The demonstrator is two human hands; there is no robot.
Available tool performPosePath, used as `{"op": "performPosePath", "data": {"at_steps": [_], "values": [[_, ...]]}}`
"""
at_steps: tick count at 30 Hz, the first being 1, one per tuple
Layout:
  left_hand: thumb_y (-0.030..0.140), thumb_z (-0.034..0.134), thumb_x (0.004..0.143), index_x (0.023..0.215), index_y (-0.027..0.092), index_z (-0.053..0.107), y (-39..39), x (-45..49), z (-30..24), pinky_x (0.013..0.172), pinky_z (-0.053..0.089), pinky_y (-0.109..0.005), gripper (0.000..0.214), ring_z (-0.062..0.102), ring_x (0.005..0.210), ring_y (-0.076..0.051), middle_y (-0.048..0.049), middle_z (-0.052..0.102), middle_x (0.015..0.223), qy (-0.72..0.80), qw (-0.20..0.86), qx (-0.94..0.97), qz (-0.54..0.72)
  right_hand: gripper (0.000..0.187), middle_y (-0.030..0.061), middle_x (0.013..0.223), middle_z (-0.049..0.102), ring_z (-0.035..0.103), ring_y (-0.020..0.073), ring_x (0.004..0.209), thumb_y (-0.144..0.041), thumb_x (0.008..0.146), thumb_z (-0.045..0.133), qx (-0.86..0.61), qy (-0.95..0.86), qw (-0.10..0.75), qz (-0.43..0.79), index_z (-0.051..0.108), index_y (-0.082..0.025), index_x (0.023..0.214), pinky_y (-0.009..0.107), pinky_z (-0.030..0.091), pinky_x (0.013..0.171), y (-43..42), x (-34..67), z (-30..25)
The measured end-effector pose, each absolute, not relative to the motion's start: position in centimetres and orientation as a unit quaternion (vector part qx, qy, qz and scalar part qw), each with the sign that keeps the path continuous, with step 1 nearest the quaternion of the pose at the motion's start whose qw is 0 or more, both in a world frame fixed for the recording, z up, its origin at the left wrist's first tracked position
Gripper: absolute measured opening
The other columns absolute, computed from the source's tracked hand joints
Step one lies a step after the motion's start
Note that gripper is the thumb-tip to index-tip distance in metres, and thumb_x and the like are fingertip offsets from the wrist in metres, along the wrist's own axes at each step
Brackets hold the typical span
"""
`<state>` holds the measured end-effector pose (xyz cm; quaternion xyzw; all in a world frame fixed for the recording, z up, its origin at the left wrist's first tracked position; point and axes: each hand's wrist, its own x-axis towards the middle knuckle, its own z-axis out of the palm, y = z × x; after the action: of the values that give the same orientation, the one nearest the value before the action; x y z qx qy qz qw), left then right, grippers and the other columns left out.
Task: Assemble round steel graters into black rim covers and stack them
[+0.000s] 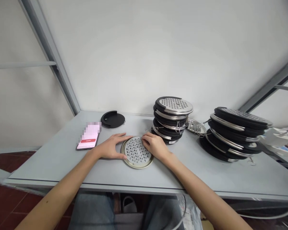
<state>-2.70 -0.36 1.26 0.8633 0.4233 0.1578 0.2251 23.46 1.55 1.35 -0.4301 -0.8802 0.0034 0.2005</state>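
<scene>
A round metal grater with raised cutting holes lies on the grey table in front of me. At its left rim is my left hand, thumb and forefinger spread apart and touching the edge. My right hand has its fingers curled and pressed together on the grater's upper right edge; its fingertips are partly hidden. Behind and to the left lies a round black holder with a raised curved rim and a small metal clip at its side.
A phone with a lit screen lies left. Behind my right hand stands a stack of black-rimmed graters, another stack leans farther right, and a loose grater sits between them. A wall and metal frame bound the table.
</scene>
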Motion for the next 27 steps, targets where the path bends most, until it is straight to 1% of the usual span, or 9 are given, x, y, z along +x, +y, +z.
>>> {"op": "performPosePath", "data": {"at_steps": [4,8,13,17,23,27], "values": [[0.059,0.074,0.07,0.143,0.035,0.04,-0.2,-2.7,1.3,0.114,0.023,-0.05,0.084,0.024,0.143,-0.034,-0.0042,0.041,0.15,0.399,0.224,0.875,0.154,0.015,0.0036,0.097,0.069,0.064,0.0159,0.083,-0.016,0.089,0.054,-0.422,-0.88,0.215,0.032,0.069,-0.02,0.09,0.024,0.042,0.07,1.7,23.5,1.3],[0.06,0.073,0.07,0.143,0.033,0.042,0.0,-2.7,1.1,0.114,0.024,-0.049,0.084,0.024,0.143,-0.033,-0.005,0.043,0.149,0.405,0.22,0.875,0.149,0.016,0.0026,0.091,0.07,0.063,0.0155,0.079,-0.015,0.087,0.056,-0.411,-0.887,0.201,0.065,0.07,-0.02,0.086,0.024,0.041,0.068,2.1,23.5,1.7],[0.06,0.072,0.07,0.14,0.03,0.046,0.2,-2.8,0.8,0.114,0.023,-0.049,0.081,0.026,0.142,-0.033,-0.0058,0.044,0.148,0.399,0.212,0.879,0.15,0.014,0.0044,0.085,0.073,0.061,0.0181,0.085,-0.013,0.083,0.06,-0.397,-0.895,0.178,0.096,0.073,-0.019,0.08,0.028,0.043,0.081,2.9,23.7,1.9],[0.06,0.072,0.071,0.14,0.031,0.046,0.3,-2.8,0.8,0.114,0.024,-0.05,0.08,0.027,0.142,-0.032,-0.0053,0.044,0.148,0.396,0.209,0.882,0.147,0.013,0.0034,0.084,0.073,0.061,0.0184,0.084,-0.016,0.084,0.061,-0.392,-0.894,0.177,0.123,0.073,-0.02,0.08,0.03,0.044,0.084,3.2,24.1,1.8],[0.058,0.072,0.072,0.14,0.032,0.047,0.2,-2.8,0.8,0.113,0.025,-0.049,0.077,0.029,0.141,-0.032,-0.0048,0.045,0.147,0.395,0.199,0.884,0.154,0.016,0.0034,0.086,0.072,0.058,0.0187,0.087,-0.011,0.082,0.06,-0.395,-0.896,0.187,0.084,0.073,-0.02,0.078,0.029,0.045,0.082,2.2,24.5,1.7],[0.058,0.072,0.072,0.14,0.031,0.047,0.2,-2.7,0.8,0.113,0.025,-0.049,0.077,0.03,0.141,-0.032,-0.0052,0.046,0.146,0.397,0.194,0.884,0.153,0.016,0.0028,0.086,0.072,0.058,0.0184,0.087,-0.01,0.079,0.06,-0.41,-0.888,0.19,0.083,0.073,-0.02,0.078,0.028,0.044,0.082,1.8,24.9,1.5]]}}
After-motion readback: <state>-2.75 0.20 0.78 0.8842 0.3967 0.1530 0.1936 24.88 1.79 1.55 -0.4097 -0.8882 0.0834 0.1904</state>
